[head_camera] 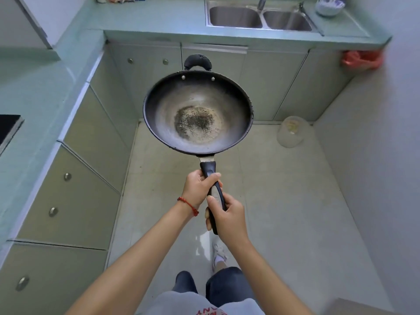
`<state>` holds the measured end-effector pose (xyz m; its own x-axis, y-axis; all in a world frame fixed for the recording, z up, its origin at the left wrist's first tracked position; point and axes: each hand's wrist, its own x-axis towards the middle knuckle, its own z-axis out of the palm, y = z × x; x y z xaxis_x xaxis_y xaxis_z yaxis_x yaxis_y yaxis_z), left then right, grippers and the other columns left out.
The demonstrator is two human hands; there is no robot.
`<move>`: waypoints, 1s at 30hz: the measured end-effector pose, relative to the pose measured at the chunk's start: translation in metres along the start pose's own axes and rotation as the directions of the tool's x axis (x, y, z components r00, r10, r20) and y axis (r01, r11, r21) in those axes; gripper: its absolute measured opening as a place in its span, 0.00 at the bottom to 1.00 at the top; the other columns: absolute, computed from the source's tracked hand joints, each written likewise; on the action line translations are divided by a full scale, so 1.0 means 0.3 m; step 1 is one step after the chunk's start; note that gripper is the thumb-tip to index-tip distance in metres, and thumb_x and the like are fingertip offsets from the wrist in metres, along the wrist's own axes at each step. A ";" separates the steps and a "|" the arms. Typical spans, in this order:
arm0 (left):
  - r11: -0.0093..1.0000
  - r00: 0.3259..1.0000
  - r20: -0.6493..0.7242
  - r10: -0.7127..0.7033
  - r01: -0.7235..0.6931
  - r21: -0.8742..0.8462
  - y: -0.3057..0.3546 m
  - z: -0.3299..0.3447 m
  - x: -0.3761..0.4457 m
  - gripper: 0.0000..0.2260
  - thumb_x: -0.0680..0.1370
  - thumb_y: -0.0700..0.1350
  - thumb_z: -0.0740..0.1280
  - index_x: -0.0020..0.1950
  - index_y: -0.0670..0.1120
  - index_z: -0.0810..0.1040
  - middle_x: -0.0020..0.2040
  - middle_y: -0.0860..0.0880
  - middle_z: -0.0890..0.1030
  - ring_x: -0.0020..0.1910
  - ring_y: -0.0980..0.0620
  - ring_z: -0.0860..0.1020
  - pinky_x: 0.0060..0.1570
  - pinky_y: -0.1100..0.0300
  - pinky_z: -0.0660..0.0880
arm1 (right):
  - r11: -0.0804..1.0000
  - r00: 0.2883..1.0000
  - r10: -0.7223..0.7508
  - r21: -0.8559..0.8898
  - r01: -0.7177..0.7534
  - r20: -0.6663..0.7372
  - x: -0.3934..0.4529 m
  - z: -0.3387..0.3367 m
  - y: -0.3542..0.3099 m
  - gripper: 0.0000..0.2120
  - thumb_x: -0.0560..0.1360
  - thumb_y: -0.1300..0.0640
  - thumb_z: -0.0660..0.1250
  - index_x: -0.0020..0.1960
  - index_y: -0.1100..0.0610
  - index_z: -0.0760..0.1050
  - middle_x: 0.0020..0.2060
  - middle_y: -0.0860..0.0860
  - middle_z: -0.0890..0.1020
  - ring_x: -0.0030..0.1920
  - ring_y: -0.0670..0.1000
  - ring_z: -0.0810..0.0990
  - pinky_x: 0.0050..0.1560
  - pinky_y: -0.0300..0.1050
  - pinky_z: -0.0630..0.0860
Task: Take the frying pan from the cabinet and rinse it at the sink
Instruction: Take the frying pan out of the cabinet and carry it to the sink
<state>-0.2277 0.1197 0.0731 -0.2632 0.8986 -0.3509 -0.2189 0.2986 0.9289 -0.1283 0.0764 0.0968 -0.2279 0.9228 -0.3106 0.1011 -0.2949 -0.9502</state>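
Pale green countertop (pixel 159 17) carries a double steel sink (pixel 261 18), a patterned bowl (pixel 329 5) just beside it; tiled floor (pixel 284 201) bears a clear plastic container (pixel 292 131).

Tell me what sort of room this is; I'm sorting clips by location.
A home kitchen, most likely: a double steel sink set in the countertop, cabinets beneath, and both hands holding a frying pan.

Tap (pixel 261 2) top cut off, stove (pixel 8 129) cropped — handle (pixel 212 189) part-hidden by hands
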 end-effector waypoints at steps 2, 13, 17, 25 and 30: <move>1.000 1.000 0.000 0.002 -0.002 0.006 0.018 0.029 0.079 0.10 0.75 0.35 0.65 0.33 0.41 0.72 0.22 0.51 0.79 0.22 0.56 0.76 0.28 0.63 0.75 | 1.000 1.000 -0.001 0.008 0.001 0.005 0.079 -0.024 -0.016 0.11 0.76 0.63 0.62 0.34 0.59 0.69 0.23 0.52 0.74 0.19 0.49 0.70 0.21 0.37 0.66; 1.000 0.999 -0.053 0.011 -0.011 0.001 0.200 0.264 0.538 0.10 0.74 0.35 0.65 0.33 0.40 0.72 0.22 0.51 0.79 0.21 0.57 0.76 0.27 0.65 0.75 | 0.999 0.998 -0.040 0.015 0.039 0.048 0.575 -0.224 -0.190 0.11 0.76 0.63 0.62 0.34 0.59 0.69 0.24 0.54 0.73 0.19 0.51 0.70 0.22 0.40 0.66; 1.000 0.997 -0.073 0.016 -0.016 0.002 0.260 0.325 0.679 0.09 0.74 0.35 0.65 0.34 0.40 0.72 0.22 0.51 0.79 0.21 0.56 0.76 0.27 0.65 0.75 | 0.998 0.998 -0.055 0.010 0.055 0.038 0.719 -0.272 -0.245 0.11 0.76 0.63 0.62 0.34 0.59 0.69 0.24 0.55 0.73 0.19 0.52 0.70 0.22 0.40 0.66; 1.000 0.999 -0.031 0.015 -0.016 -0.024 0.367 0.386 0.993 0.09 0.75 0.34 0.64 0.34 0.39 0.71 0.21 0.50 0.78 0.20 0.57 0.76 0.25 0.66 0.73 | 0.998 0.999 -0.049 0.038 0.048 0.017 1.036 -0.299 -0.339 0.11 0.76 0.64 0.62 0.34 0.59 0.69 0.24 0.56 0.73 0.19 0.51 0.70 0.21 0.40 0.66; 1.000 1.000 -0.003 0.002 -0.002 -0.029 0.438 0.395 1.249 0.09 0.75 0.33 0.64 0.34 0.39 0.71 0.21 0.50 0.78 0.20 0.56 0.76 0.24 0.65 0.74 | 0.998 0.999 -0.034 0.044 0.034 -0.021 1.287 -0.280 -0.402 0.11 0.76 0.65 0.62 0.34 0.60 0.69 0.24 0.55 0.73 0.19 0.50 0.69 0.21 0.39 0.65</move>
<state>-0.2439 0.5337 0.0778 -0.2663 0.8983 -0.3494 -0.2458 0.2872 0.9258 -0.1471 0.4891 0.0935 -0.2109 0.9372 -0.2780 0.0509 -0.2735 -0.9605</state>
